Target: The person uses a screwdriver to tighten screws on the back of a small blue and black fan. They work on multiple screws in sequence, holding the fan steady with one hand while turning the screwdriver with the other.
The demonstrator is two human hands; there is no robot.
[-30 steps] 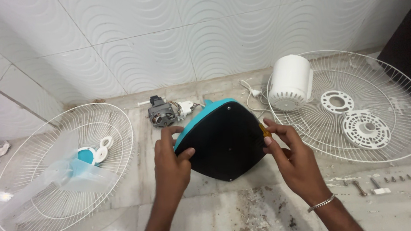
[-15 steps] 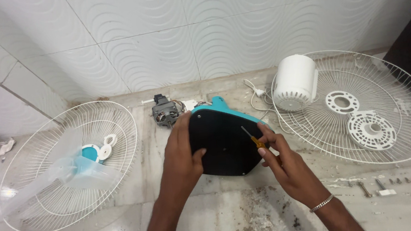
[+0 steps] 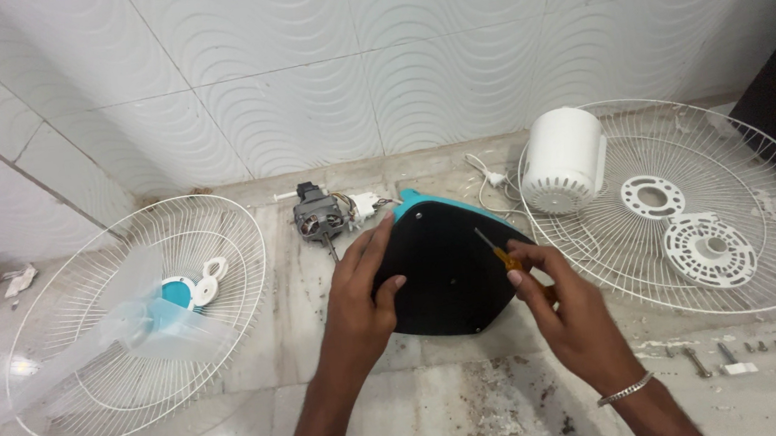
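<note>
A fan base (image 3: 445, 269) lies upside down on the marble floor, its black underside up and a teal rim showing at the top. My left hand (image 3: 362, 292) rests flat on its left edge, fingers spread, steadying it. My right hand (image 3: 558, 306) grips a small screwdriver (image 3: 498, 253) with a yellow handle. Its metal tip points up-left over the right part of the black underside.
A fan motor (image 3: 320, 217) with wires lies just behind the base. A white wire guard (image 3: 137, 318) with translucent blades lies left. Another guard (image 3: 691, 208) at right carries a white motor cover (image 3: 565, 161) and white plastic rings. Several screws (image 3: 738, 355) lie near the right front.
The base has tilted down from being held up and now lies flatter. My right hand has shifted from the base's edge to holding the screwdriver over its underside.
</note>
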